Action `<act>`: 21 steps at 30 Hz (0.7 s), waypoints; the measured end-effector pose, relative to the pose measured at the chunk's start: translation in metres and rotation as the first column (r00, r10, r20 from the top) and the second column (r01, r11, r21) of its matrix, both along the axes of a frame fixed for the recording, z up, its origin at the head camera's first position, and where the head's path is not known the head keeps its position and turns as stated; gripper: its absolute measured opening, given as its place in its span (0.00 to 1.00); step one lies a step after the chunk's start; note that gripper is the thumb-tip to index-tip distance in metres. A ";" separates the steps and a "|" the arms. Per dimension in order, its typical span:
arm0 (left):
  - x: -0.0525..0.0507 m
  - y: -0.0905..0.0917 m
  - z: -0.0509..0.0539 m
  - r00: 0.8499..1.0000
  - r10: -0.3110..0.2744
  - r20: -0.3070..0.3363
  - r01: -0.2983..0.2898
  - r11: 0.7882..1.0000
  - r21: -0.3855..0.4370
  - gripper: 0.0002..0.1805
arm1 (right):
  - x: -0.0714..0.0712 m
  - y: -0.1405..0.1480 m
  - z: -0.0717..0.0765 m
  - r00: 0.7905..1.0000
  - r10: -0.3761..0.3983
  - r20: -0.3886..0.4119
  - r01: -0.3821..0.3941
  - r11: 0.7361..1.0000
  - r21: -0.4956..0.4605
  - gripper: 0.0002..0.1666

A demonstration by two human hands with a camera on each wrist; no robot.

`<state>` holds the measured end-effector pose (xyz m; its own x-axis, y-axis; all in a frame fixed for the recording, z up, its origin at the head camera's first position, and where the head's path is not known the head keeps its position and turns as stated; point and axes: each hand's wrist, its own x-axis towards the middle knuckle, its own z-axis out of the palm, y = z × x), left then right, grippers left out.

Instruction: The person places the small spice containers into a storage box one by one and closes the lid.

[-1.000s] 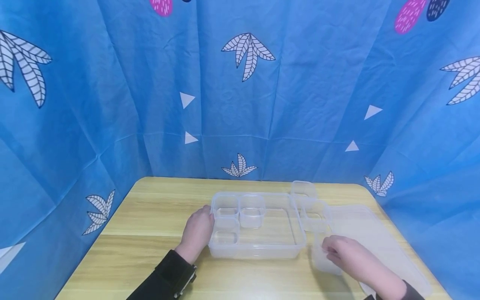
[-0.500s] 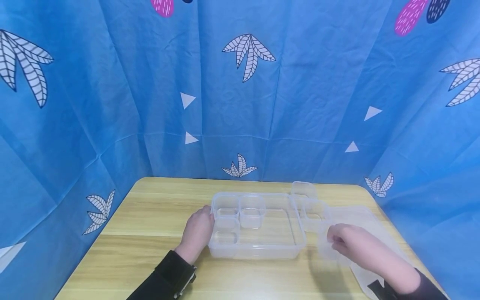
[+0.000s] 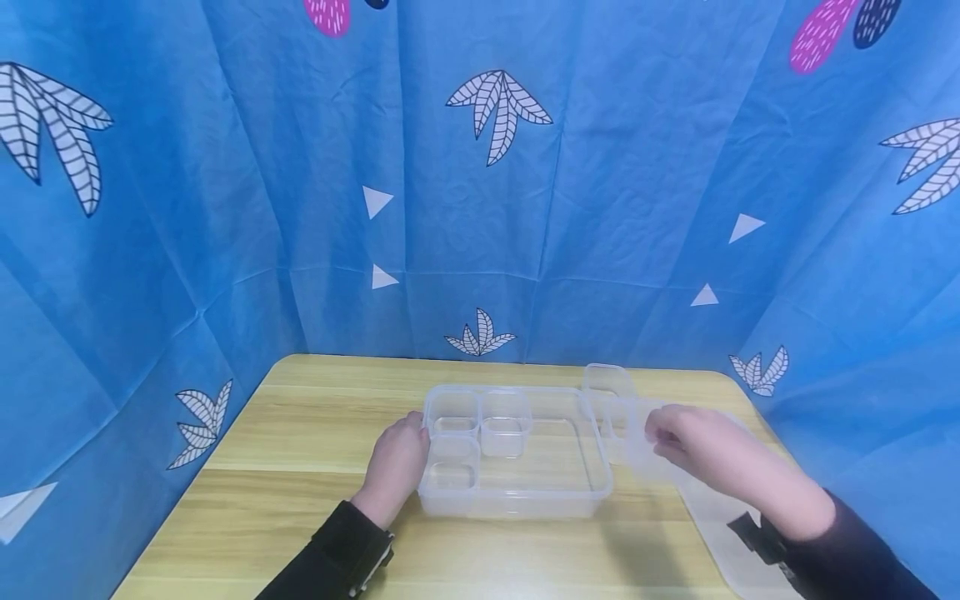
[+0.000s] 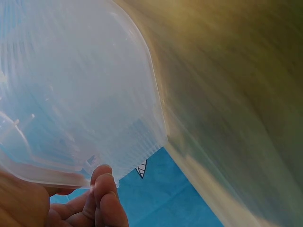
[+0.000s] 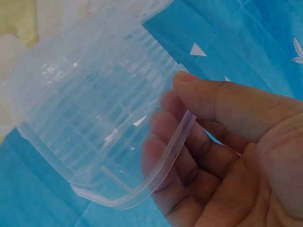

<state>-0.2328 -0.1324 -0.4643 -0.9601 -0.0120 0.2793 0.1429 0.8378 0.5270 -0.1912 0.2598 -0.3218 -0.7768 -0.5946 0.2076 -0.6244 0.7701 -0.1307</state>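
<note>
While a person in black sleeves reaches over a pale wooden table, I see from the head view a large clear box standing upright, mouth up, its long axis running left to right. The left hand grips its left side. Three small clear tubs sit inside, two along the back and one at front left. Just right of the box, the right hand holds a raised tub above the table. Two standing tubs are near the box's back right corner, the nearer partly hidden. A flat translucent panel lies at right, its long axis running front to back. Blue cloth, printed with white leaves and triangles, hangs around the back and sides.

From the left wrist, the hand's fingers curl at the box's rim, beside its cloudy, ribbed wall.

From the right wrist, thumb and fingers pinch the raised tub's rim; its mouth faces the hand, its base points away. I cannot tell its long axis.
</note>
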 end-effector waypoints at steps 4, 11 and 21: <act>0.000 0.001 0.000 1.000 -0.005 -0.005 0.005 1.000 0.000 0.16 | -0.007 -0.008 0.010 1.000 0.010 0.004 -0.010 1.000 -0.012 0.12; 0.001 0.001 0.002 1.000 -0.017 -0.013 0.017 1.000 -0.014 0.15 | -0.021 -0.024 0.008 0.999 0.047 -0.020 -0.047 0.998 -0.032 0.10; 0.002 0.001 0.003 1.000 0.008 0.014 -0.008 1.000 0.003 0.17 | -0.038 -0.050 0.003 0.993 0.099 -0.071 -0.104 0.993 -0.065 0.08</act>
<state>-0.2309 -0.1313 -0.4617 -0.9638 -0.0203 0.2659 0.1289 0.8374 0.5312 -0.2291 0.2093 -0.3187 -0.6961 -0.6521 0.3002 -0.7079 0.6932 -0.1356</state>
